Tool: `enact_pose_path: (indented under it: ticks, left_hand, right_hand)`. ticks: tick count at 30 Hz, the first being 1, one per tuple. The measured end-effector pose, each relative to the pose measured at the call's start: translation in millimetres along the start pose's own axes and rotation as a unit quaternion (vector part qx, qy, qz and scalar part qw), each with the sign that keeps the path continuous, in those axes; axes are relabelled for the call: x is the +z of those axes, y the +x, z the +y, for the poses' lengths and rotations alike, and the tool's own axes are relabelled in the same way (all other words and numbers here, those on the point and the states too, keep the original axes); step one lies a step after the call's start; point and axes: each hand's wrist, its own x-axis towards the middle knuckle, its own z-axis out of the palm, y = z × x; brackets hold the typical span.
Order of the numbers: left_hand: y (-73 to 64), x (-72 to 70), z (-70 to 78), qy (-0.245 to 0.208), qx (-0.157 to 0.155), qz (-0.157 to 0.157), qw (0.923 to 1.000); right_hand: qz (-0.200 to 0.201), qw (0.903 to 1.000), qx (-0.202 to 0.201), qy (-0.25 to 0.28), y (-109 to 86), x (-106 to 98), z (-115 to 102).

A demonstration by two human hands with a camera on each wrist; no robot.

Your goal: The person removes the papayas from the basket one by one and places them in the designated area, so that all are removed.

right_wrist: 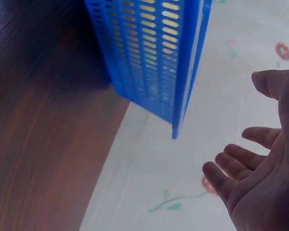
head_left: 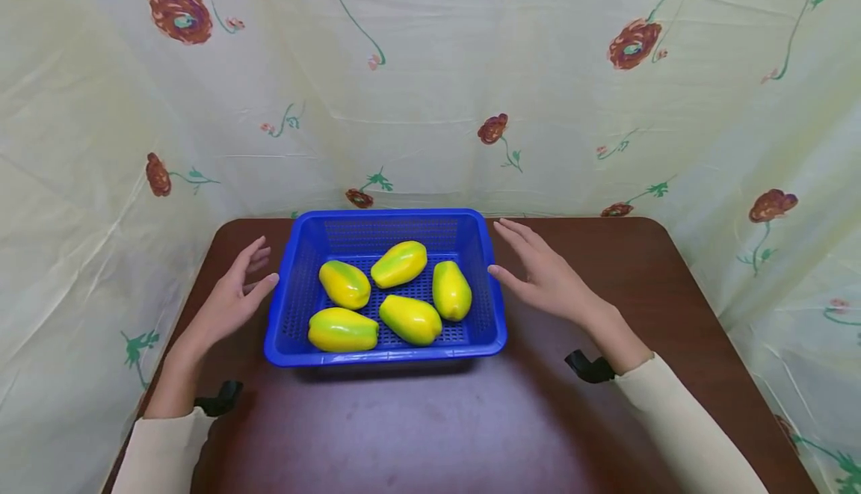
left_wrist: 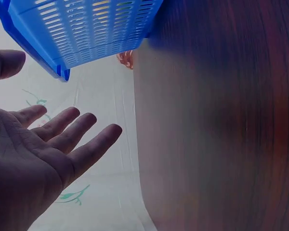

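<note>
A blue plastic basket (head_left: 386,358) with slotted walls stands on the table, holding several yellow-green papayas (head_left: 400,264). Beside its left wall is my left hand (head_left: 232,296), fingers spread and relaxed, thumb near the rim. My right hand (head_left: 548,273) is at the opposite wall, fingers extended toward the back and thumb tip close to the rim. Both palms face the basket, and neither hand holds anything. In the left wrist view, a gap shows between the fingers (left_wrist: 94,149) and the basket wall (left_wrist: 96,29). The right wrist view shows a similar gap beside the basket (right_wrist: 144,57).
The dark brown wooden table (head_left: 430,427) extends in front of the basket and to both sides. A pale curtain (head_left: 417,90) with red flowers hangs behind the table's back edge and along both sides. Dark straps (head_left: 590,367) sit at the wrists.
</note>
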Motion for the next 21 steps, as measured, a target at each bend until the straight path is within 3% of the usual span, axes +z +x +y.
enact_pose_path:
  ticks: [7, 15, 21]
  left_hand:
    - [1.3, 4.1, 1.5, -0.020, 0.006, -0.004, 0.9998]
    - [8.7, 13.8, -2.5, -0.062, 0.007, -0.026, 0.9977]
    - [4.3, 17.1, -4.3, -0.089, -0.005, -0.025, 0.9957]
  right_hand:
    - [-0.014, 0.9995, -0.021, 0.017, 10.0, 2.7, -11.7]
    - [-0.057, 0.9981, -0.010, 0.022, 21.3, 4.0, -19.5]
    - [-0.099, 0.9949, -0.015, 0.010, 33.6, 7.3, -29.5]
